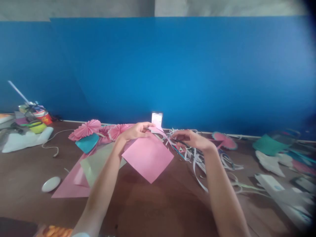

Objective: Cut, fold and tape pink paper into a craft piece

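Note:
My left hand (138, 131) pinches the top of a square pink sheet of paper (149, 158), which hangs over the table with one corner pointing down. A narrow pink flap (159, 130) sticks out past its fingertips. Just right of the sheet, my right hand (189, 138) is curled round a thin dark tool that looks like scissors (179, 142); blur and the fingers hide most of it. Under and behind that hand lies a tangle of white paper strips (197, 161).
Pink pleated paper fans (89, 129), a teal paper piece (86, 143) and pale green paper (98, 163) lie at left. A white computer mouse (51, 184) sits nearer. Green paper (269, 144) and a white box (269, 182) are at right. A blue wall panel (158, 69) closes the back.

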Demonstrator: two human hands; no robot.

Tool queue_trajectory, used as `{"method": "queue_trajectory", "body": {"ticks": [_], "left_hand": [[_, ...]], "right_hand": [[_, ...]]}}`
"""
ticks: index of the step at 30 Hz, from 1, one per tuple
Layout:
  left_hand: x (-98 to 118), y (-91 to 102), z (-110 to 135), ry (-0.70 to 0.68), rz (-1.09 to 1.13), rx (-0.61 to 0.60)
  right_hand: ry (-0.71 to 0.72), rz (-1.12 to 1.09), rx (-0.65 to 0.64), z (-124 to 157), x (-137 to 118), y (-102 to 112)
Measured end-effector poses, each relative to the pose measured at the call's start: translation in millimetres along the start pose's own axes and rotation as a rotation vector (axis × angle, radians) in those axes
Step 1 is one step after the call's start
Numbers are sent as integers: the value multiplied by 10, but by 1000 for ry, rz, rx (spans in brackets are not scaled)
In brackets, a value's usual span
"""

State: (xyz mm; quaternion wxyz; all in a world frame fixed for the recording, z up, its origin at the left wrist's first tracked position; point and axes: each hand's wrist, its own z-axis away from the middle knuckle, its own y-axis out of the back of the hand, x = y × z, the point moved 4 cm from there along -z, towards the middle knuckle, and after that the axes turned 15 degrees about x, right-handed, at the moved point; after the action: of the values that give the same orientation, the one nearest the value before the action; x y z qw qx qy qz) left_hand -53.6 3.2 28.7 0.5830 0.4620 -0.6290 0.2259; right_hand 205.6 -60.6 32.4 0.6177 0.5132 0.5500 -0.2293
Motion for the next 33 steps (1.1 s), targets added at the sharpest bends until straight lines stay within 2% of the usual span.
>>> {"method": "queue_trajectory", "body": {"ticks": [3, 7, 10, 12, 15, 18, 22, 26, 33], "left_hand": [[-319, 130, -34, 94, -109, -48], [-729, 248, -28, 168, -276, -191], [-936, 265, -20, 267, -342, -241], [-999, 272, 2, 328, -350, -267], [-973, 362, 79, 368, -335, -273], [-859, 561, 185, 369, -365, -182], [-693, 752, 281, 361, -408, -74], [-555, 746, 306, 330, -503, -73], [-247, 672, 351, 266, -520, -18]], "right_hand": [[3, -26, 57, 46, -12, 98], [-32, -10, 72, 45, -38, 97], [-34, 59, 58, -6, -9, 58], [-39, 147, 67, -52, 59, 49], [-86, 358, 112, -122, 242, 64], [-168, 554, 143, -175, 465, 76], [-248, 606, 88, -205, 647, 23], [-296, 556, 33, -215, 647, -72], [-368, 858, -37, -303, 758, -311]]}}
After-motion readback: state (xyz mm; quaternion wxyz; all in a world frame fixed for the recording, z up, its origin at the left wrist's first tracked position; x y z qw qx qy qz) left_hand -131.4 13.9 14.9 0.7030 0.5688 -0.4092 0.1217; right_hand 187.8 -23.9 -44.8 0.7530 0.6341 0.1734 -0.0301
